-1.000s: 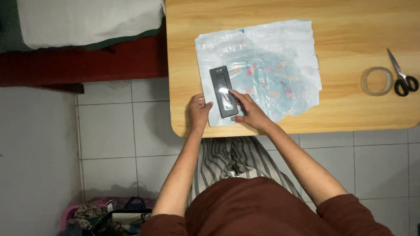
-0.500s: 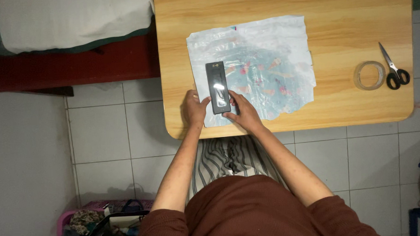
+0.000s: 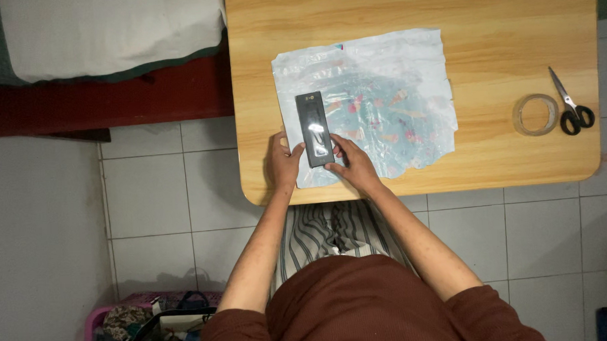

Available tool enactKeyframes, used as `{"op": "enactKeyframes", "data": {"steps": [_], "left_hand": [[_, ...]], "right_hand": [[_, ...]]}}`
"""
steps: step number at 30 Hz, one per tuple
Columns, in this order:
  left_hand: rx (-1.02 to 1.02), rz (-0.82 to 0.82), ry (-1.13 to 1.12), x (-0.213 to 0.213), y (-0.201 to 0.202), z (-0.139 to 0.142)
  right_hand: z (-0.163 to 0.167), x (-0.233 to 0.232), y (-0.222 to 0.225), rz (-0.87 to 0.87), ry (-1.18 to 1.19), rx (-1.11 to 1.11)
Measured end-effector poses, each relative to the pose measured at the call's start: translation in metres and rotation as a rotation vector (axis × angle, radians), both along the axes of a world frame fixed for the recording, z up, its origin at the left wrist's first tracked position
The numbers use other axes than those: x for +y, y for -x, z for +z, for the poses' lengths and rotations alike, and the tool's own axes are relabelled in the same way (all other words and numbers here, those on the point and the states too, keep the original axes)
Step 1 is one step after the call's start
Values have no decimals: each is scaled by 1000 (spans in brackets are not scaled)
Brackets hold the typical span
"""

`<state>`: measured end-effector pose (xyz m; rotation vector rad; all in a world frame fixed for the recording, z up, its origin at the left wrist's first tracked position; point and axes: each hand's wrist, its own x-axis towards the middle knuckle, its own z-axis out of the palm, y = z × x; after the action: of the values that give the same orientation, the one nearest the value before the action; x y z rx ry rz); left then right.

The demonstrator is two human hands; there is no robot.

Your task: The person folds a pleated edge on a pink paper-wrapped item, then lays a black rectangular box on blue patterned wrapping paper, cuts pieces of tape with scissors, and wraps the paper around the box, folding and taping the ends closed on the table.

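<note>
A slim black box (image 3: 314,128) lies on a sheet of patterned wrapping paper (image 3: 382,100) near the tabletop's (image 3: 405,12) front edge. The left hand (image 3: 283,163) and right hand (image 3: 352,163) pinch its near end between their fingertips. A tape roll (image 3: 535,115) and scissors (image 3: 570,104) (well apart from the hands) sit to the right.

Home room, bed (image 3: 110,36), tiled floor (image 3: 150,196)

A flat box (image 3: 314,128) lies on the left part of a wrapping sheet (image 3: 382,100) spread on the table (image 3: 406,19); both hands flank the box's near end; a tape roll (image 3: 535,114) sits far right, scissors (image 3: 570,104) just beyond it.
</note>
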<state>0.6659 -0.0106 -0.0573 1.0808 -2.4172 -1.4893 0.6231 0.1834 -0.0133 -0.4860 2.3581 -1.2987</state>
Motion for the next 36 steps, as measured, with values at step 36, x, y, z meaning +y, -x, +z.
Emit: {"op": "enactKeyframes", "data": {"steps": [36], "left_hand": [[143,-181,-49,19,24,11]], "right_hand": [[-21,3,21,-97,-134,172]]}}
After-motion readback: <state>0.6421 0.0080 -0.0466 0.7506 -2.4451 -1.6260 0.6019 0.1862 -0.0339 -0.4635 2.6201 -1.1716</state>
